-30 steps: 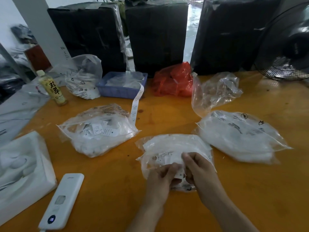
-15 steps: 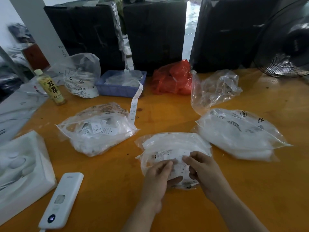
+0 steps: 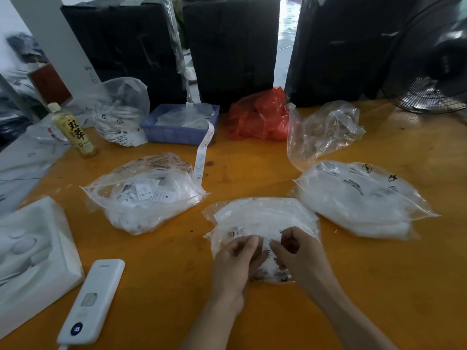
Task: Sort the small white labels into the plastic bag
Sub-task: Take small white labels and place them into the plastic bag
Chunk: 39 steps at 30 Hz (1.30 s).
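Table (image 3: 252,324): orange surface. Bags at 9, 12 and 3 o'clock of centre, namely left bag (image 3: 144,195), middle bag (image 3: 262,218) and right bag (image 3: 358,198): clear plastic with black print, white contents. Crumpled bag (image 3: 260,117) at 12 o'clock: red. Tray (image 3: 177,132): blue. Bottle (image 3: 73,132): yellow label, black characters. Power bank (image 3: 91,301): white. Label strip (image 3: 203,152): white, black print. Boxes (image 3: 227,44) behind: black.

orange table (image 3: 379,286), black wrapped bales (image 3: 227,46), fan (image 3: 434,72)

Plastic bag (image 3: 260,218) near edge under both hands; label print too blurred to read.
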Available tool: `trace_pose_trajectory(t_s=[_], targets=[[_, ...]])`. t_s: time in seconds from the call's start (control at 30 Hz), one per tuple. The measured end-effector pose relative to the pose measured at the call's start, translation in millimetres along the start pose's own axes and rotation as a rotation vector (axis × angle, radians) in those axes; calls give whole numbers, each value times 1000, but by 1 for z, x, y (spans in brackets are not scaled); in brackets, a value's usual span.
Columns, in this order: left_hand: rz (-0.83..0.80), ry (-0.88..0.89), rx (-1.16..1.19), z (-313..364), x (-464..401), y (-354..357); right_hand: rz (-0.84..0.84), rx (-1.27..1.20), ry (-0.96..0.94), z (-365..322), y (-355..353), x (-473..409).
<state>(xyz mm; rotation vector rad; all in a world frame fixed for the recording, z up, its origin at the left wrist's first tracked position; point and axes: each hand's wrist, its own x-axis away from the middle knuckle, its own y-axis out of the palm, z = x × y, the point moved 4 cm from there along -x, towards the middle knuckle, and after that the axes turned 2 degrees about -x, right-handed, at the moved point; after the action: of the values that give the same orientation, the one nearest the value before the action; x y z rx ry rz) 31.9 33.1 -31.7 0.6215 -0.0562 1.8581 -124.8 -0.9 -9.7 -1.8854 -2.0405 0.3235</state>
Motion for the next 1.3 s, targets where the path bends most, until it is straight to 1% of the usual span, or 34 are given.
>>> trace_pose_trajectory(t_s=[0.13, 0.23, 0.3, 0.37, 0.47, 0.53, 0.6, 0.67, 0.77, 0.87, 0.97, 1.07, 1.13, 1.23, 1.3], targets=[[-24, -53, 203, 1, -4, -5, 34, -153, 51, 1, -11, -2], [-28, -67, 260, 4, -4, -6, 42, -250, 98, 3, -19, -6], [-29, -74, 262, 5, -3, -5, 43, -263, 75, 0, -21, -6], [-48, -72, 215, 4, -3, -4, 44, -182, -1, -3, -23, -5], [-76, -31, 118, 3, -1, -3, 60, 11, -124, -12, -25, -2], [-95, 22, 41, 4, 2, -2, 30, 114, -168, -18, -21, -3], [-108, 51, -29, 6, 6, 0, -40, 150, -172, -25, -15, -2], [-96, 52, -99, 7, 9, 2, -93, 189, -199, -31, -10, -2], [-33, 36, -168, 9, 12, 2, -52, 328, -266, -36, -8, -5], [-37, 85, -172, 16, 14, 2, -21, 345, -321, -36, -6, -6], [-33, 136, -164, 21, 16, 2, -37, 342, -345, -36, -1, -2], [7, 137, -81, 21, 15, 1, -75, 304, -317, -36, 1, 0], [-5, 125, 20, 21, 12, 0, -82, 302, -309, -37, 0, 1], [-51, 92, 196, 22, 11, 0, 52, 232, -299, -38, -13, 0], [-72, 83, 256, 23, 11, 1, 125, 136, -269, -39, -24, -1]])
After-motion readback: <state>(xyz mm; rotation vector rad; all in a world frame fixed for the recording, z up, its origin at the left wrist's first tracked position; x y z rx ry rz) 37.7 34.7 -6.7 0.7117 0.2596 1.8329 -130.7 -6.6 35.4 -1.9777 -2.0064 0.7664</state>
